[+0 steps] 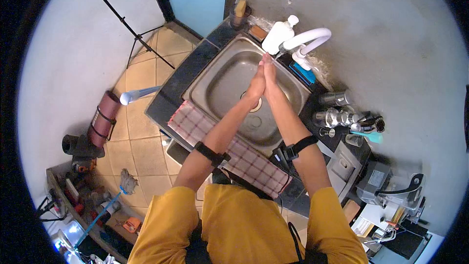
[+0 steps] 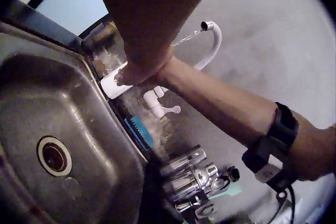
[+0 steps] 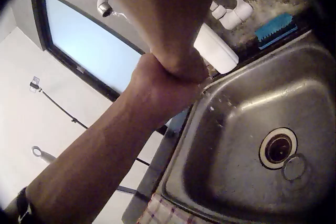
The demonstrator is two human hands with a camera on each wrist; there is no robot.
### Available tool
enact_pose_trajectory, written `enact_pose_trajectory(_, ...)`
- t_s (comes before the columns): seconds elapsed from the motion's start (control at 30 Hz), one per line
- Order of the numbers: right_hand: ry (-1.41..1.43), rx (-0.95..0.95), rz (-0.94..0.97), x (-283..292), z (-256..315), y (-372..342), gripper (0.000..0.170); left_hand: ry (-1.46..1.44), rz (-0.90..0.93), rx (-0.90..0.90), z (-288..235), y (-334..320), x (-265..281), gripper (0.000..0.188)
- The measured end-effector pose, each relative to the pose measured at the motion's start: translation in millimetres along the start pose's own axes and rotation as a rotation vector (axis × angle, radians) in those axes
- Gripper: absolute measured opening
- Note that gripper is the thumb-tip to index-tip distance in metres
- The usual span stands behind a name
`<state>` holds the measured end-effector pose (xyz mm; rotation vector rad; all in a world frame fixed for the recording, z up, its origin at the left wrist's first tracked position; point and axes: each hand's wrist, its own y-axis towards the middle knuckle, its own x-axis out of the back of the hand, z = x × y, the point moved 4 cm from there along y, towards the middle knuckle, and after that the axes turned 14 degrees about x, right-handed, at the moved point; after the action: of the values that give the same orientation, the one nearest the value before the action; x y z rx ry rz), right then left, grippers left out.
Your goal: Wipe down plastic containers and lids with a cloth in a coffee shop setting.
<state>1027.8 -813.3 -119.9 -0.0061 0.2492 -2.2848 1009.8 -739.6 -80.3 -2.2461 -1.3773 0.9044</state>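
Note:
Palm to palm, my left hand [image 1: 256,86] and right hand [image 1: 269,72] meet over the far side of a steel sink [image 1: 207,76]. Their fingers look straight and point toward the wall in the head view. A white gooseneck faucet [image 1: 317,34] arches over from the right, its spout close to the fingertips. Water [image 2: 185,39] runs from the spout toward the hands in the left wrist view. Just behind the fingers stands a white bottle [image 1: 277,38]. The palms are hidden against each other, and neither hand shows an object in it.
A checked cloth [image 1: 261,166] lies along the sink's front edge. A blue brush [image 1: 304,73] rests by the faucet base. Metal shakers [image 1: 336,99] and a glass [image 1: 353,140] crowd the right counter. A tripod [image 1: 139,36] stands on the floor, back left.

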Motion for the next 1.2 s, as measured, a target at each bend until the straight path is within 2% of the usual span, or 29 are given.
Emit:
enact_pose_trajectory(0.03, -0.006, -0.005, 0.002, 2, 1, -3, 0.066, 0.058, -0.037, -0.033, -4, -6, -1, 0.066)
enact_pose_trajectory(0.07, 0.108, -0.054, 0.042, 3, 2, -6, 0.053, 0.118, -0.052, -0.132, 10, 20, 4, 0.067)
enact_pose_trajectory(0.1, 0.223, -0.097, 0.085, 2, 3, -5, 0.041, 0.111, -0.053, -0.133, 28, 55, 11, 0.067)
enact_pose_trajectory(0.17, 0.200, -0.109, 0.083, -4, 2, -12, 0.041, 0.216, -0.196, -0.417, 45, 104, 24, 0.060)
enact_pose_trajectory(0.2, 0.183, -0.119, 0.079, -8, 1, -17, 0.040, 0.210, -0.193, -0.414, 47, 117, 27, 0.060)
enact_pose_trajectory(0.27, 0.148, -0.137, 0.069, -13, 5, -23, 0.040, 0.084, -0.161, -0.519, 46, 127, 34, 0.049)
enact_pose_trajectory(0.3, 0.144, -0.136, 0.064, -13, 8, -24, 0.040, 0.080, -0.156, -0.516, 38, 113, 33, 0.049)
enact_pose_trajectory(0.37, -0.669, 0.352, 0.276, -23, 38, -21, 0.043, 0.177, -0.185, -0.360, 14, 77, 39, 0.038)
enact_pose_trajectory(0.4, -0.822, 0.252, 0.286, -24, 46, -20, 0.052, -0.037, 0.310, -0.228, -1, 77, 58, 0.036)
enact_pose_trajectory(0.43, -0.822, 0.247, 0.284, -22, 43, -17, 0.052, -0.043, 0.049, -0.196, 10, 70, 51, 0.036)
enact_pose_trajectory(0.53, -0.760, 0.291, 0.066, -18, 40, -15, 0.051, -0.286, 0.121, -0.105, 5, 49, 28, 0.035)
enact_pose_trajectory(0.57, -0.761, 0.291, 0.074, -18, 41, -14, 0.051, -0.348, 0.144, -0.096, 1, 42, 24, 0.035)
enact_pose_trajectory(0.63, -0.602, 0.171, 0.187, -19, 47, -16, 0.052, -0.425, 0.204, -0.082, -4, 34, 20, 0.034)
enact_pose_trajectory(0.67, -0.603, 0.169, 0.187, -20, 50, -19, 0.052, -0.444, 0.225, -0.075, -6, 30, 18, 0.034)
enact_pose_trajectory(0.73, -0.367, 0.089, 0.142, -19, 45, -17, 0.053, -0.465, 0.244, -0.067, -5, 32, 7, 0.034)
enact_pose_trajectory(0.8, -0.352, 0.130, 0.080, -10, 21, 4, 0.053, -0.695, 0.041, -0.064, -1, 37, 2, 0.033)
enact_pose_trajectory(0.87, -0.336, 0.165, 0.018, -3, 7, 21, 0.053, -0.702, 0.061, -0.054, 0, 41, -2, 0.034)
enact_pose_trajectory(0.93, -0.303, 0.016, -0.119, 3, 9, 24, 0.055, -0.710, 0.083, -0.046, 0, 42, -4, 0.035)
enact_pose_trajectory(0.97, -0.304, 0.016, -0.119, 6, 13, 24, 0.055, -0.730, 0.218, -0.046, -1, 41, -7, 0.035)
enact_pose_trajectory(1.0, -0.179, -0.075, -0.094, 1, 30, 14, 0.055, -0.748, 0.353, -0.045, -2, 39, -11, 0.036)
enact_pose_trajectory(1.03, -0.053, -0.165, -0.070, -3, 42, 6, 0.055, -0.748, 0.353, -0.043, -4, 36, -13, 0.036)
enact_pose_trajectory(1.07, -0.053, -0.166, -0.071, -6, 46, 1, 0.055, -0.739, 0.354, -0.016, -8, 31, -16, 0.037)
enact_pose_trajectory(1.13, -0.035, -0.015, -0.150, -7, 52, -3, 0.048, -0.731, 0.356, 0.015, -5, 32, -19, 0.038)
enact_pose_trajectory(1.2, -0.091, 0.019, -0.117, -3, 52, -7, 0.043, -0.621, 0.166, -0.034, -2, 38, -14, 0.042)
